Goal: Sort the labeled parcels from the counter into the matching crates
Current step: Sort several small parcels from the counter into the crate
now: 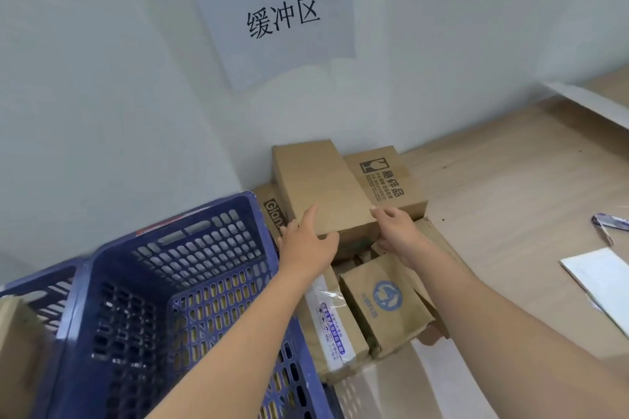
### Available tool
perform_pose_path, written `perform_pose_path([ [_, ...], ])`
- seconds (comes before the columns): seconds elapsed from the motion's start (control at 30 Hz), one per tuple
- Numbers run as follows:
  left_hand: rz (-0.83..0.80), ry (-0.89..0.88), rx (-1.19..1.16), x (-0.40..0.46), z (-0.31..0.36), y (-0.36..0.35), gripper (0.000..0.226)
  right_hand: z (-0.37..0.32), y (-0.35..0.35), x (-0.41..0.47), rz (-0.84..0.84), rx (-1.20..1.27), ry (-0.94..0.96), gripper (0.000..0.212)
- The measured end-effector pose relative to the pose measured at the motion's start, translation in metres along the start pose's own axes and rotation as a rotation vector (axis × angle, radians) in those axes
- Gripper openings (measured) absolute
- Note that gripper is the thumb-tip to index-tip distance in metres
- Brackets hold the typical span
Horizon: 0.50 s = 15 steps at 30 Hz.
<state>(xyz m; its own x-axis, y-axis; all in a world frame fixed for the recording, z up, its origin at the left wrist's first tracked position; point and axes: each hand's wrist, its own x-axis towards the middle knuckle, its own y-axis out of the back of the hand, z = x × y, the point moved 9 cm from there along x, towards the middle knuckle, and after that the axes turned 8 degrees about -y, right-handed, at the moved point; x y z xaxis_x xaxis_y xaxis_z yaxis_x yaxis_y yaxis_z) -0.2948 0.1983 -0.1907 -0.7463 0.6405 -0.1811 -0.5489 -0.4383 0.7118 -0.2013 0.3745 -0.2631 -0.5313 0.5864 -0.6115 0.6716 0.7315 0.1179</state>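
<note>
Head view: the only camera, looking down over both forearms at a pile of parcels against a pale wall.
Long parcel: a plain, long brown cardboard box (318,187) lies on top of the pile, its far end toward the wall, its near end between the two hands.
Left hand (308,240): fingers spread and straight, the palm lying on the near left corner of the long parcel, the forefinger stretched along its top.
Right hand (396,231): at the near right corner of the same parcel, fingertips curled onto its edge in a pinch; the thumb's place cannot be told.
Fragile-mark box: a brown carton printed with a broken-glass mark (388,180) sits just right of the long parcel, touching it.
Near parcels: a brown carton with a blue round logo (384,299) and a carton sealed with clear printed tape (332,326) lie near, under the forearms.
Crate: a blue perforated plastic crate (163,282) stands left of the pile, beside the left arm.
Counter: a light wooden surface (503,187) stretches right, bearing a white sheet (602,282).
Wall sign: a white paper sign with black characters (282,15) hangs above the pile.
</note>
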Motion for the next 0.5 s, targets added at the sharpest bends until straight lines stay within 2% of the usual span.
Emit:
perform_pose_path([
  [0.1,0.024,-0.016,-0.163,-0.010,0.005,0.004,0.067,-0.002,0.003,-0.005,0.012,0.113,0.010,0.016],
  [0.33,0.062,-0.106,-0.276,-0.027,0.026,0.018,0.064,-0.006,0.018,-0.022,0.056,0.181,0.048,0.013],
  [0.5,0.081,-0.157,-0.308,-0.047,0.052,0.042,0.065,-0.027,0.034,-0.056,0.060,0.234,0.126,0.019],
])
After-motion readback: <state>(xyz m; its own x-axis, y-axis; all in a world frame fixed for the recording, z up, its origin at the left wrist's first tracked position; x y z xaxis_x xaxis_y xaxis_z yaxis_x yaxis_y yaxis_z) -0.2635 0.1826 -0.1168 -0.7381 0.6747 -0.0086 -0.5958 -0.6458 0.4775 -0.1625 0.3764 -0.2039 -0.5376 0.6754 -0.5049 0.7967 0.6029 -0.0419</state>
